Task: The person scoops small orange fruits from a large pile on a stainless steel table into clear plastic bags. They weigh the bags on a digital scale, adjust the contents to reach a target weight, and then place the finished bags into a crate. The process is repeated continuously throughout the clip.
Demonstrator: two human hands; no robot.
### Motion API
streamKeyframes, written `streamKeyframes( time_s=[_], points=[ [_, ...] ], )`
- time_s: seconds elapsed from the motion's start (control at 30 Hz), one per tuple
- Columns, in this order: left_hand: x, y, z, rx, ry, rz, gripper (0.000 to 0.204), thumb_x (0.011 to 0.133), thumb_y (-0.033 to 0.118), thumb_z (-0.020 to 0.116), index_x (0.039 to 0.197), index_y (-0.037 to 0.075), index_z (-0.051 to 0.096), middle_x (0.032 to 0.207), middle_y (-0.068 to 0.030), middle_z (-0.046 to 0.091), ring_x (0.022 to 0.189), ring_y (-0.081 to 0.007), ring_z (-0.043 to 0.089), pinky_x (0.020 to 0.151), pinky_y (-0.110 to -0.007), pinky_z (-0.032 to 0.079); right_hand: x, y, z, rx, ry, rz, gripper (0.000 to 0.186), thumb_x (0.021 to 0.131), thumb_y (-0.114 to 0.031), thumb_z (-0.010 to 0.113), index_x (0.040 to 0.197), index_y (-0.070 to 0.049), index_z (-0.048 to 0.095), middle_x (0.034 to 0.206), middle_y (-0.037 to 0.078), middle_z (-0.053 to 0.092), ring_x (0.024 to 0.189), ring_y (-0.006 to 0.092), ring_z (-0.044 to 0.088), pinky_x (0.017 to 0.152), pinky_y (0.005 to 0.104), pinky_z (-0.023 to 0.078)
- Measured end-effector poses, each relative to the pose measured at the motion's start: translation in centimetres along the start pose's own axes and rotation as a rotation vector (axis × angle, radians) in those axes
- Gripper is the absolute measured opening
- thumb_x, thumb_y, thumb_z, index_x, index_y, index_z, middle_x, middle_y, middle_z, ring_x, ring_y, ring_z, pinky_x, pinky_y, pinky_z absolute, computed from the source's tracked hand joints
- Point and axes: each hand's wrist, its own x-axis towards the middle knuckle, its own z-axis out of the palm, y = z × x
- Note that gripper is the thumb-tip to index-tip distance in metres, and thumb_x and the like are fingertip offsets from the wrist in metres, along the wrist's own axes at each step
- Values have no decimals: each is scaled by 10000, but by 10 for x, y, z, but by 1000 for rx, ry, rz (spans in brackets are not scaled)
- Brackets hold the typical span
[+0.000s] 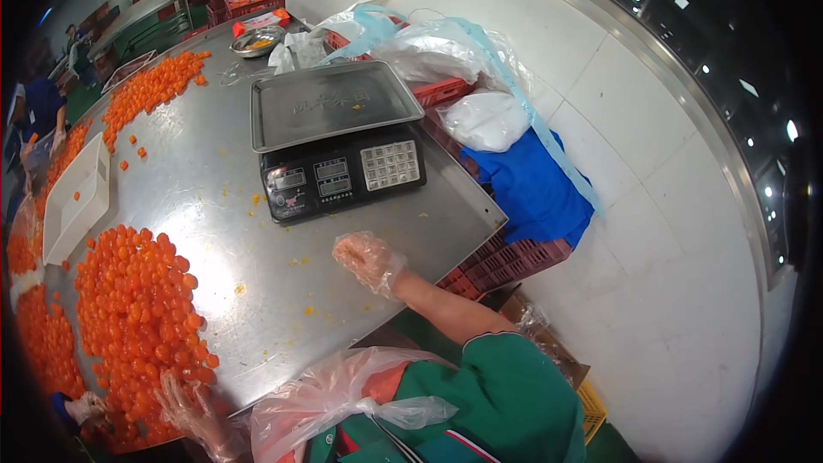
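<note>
My left hand (190, 411), in a clear plastic glove, lies with spread fingers against the near edge of a large heap of glossy orange egg yolks (137, 309). It grips nothing that I can see. My right hand (369, 262), gloved the same way, is curled closed over the bare metal table (291, 291) near its right edge. What it holds, if anything, is hidden in the fingers. Just beyond it stands a black weighing scale (343, 173) with a keypad. On top of the scale is a grey metal tray (334, 105) with a small yellow bit on it.
A white plastic tray (79, 197) sits at the left between yolk heaps. More yolks (154, 90) lie farther back, near a metal bowl (257, 41). Crates (506, 261), plastic bags and blue cloth (536, 189) line the right side. A co-worker's gloved hand (87, 409) is at the lower left.
</note>
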Motion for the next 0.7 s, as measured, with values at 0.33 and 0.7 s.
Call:
streamKeyframes(
  time_s=[0.33,0.7],
  points=[
    [12,86,4,-156,-106,-136,538,873,213,612,1353,15,474,1356,-160,519,1297,-407,403,1072,-502,308,32,77,-194,-685,229,-73,187,815,-101,593,990,-98,657,918,107,637,874,317,601,803,424,486],
    [12,99,15,-366,-3,-436,545,821,39,616,1347,-10,483,1320,-215,538,1187,-356,524,1034,-409,380,96,169,-285,-1510,-100,73,146,790,-170,562,898,-158,659,906,44,653,957,233,581,804,435,416]
  ],
)
